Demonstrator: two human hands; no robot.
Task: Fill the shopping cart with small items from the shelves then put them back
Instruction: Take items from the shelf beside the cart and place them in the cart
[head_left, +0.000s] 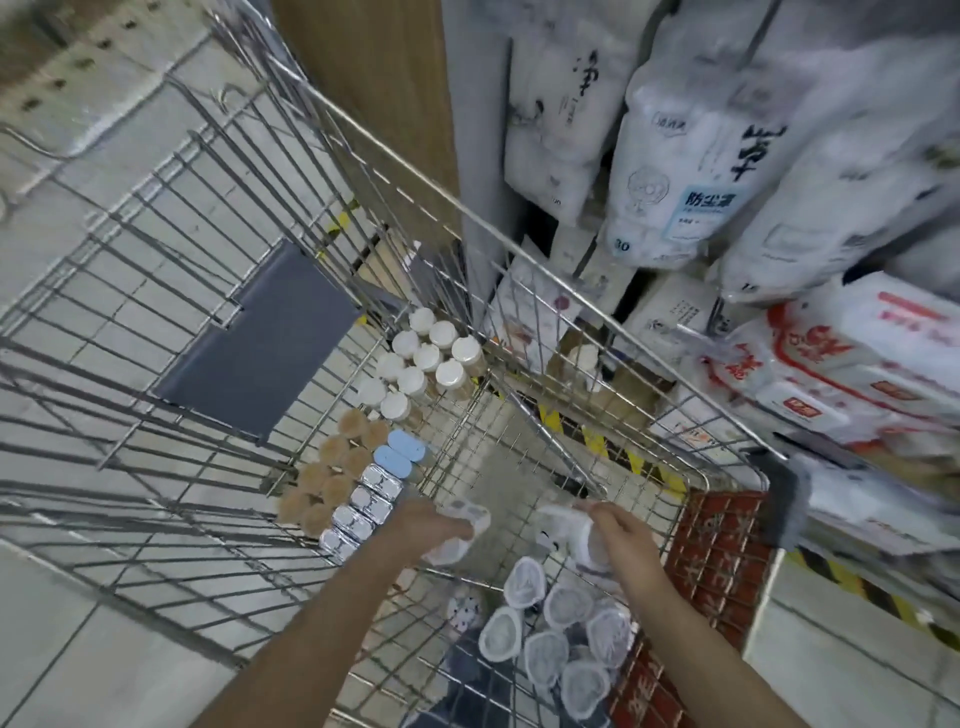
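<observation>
I look down into a wire shopping cart (467, 213). Inside the basket my left hand (431, 525) grips a small white packet (462, 530). My right hand (618, 530) holds another white packet (571, 530) just above the cart floor. Several round white mesh items (556, 639) are bunched near the cart's near end, below my right hand. Along the left side stand white-capped jars (426, 358), tan round items (332, 467), two blue cases (400, 454) and a row of shiny silver boxes (363, 509).
Shelves on the right hold large white bagged goods (691, 171) and red-and-white packs (841, 374). A grey child-seat flap (260, 343) hangs on the cart's left wall, a red panel (717, 551) on the near right. Yellow-black floor tape (592, 436) shows below.
</observation>
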